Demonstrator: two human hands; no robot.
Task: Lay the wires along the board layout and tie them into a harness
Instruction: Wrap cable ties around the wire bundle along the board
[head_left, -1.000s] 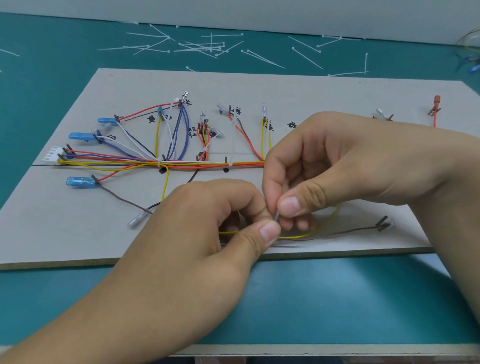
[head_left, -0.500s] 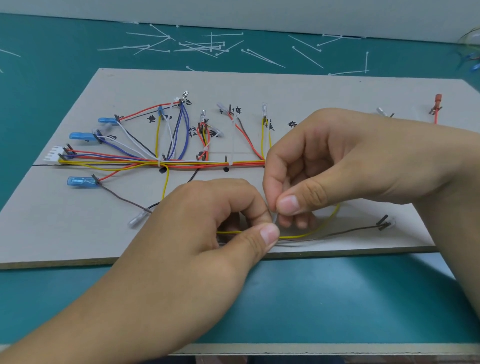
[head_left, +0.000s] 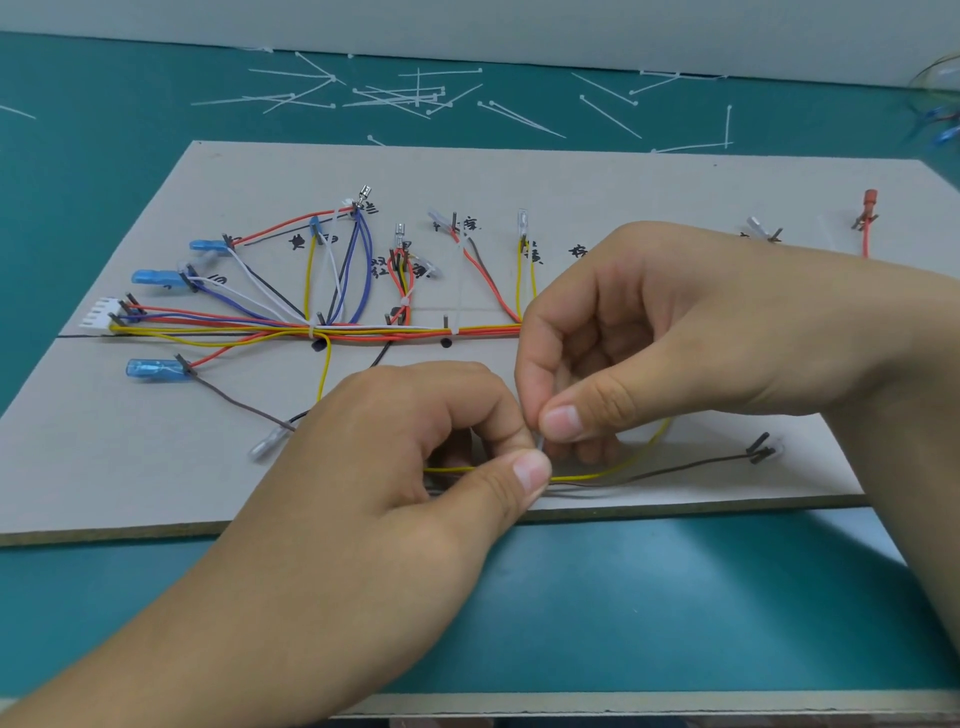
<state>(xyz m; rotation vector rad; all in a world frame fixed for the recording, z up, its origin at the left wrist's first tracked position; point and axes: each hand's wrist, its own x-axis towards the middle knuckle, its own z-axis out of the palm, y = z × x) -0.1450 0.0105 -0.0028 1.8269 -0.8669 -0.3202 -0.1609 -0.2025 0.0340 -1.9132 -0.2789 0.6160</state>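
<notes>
Wires (head_left: 597, 474) | left hand (head_left: 405, 457) pinches them, fingers curled | right hand (head_left: 649, 332) pinches cable tie (head_left: 540, 445)

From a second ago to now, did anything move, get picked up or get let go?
Nothing visibly changed. The left hand and right hand keep the same pinching grip on the thin cable tie at the yellow wire and brown wire near the front edge of the board. The tied bundle and the loose ties behind the board lie as before.
</notes>
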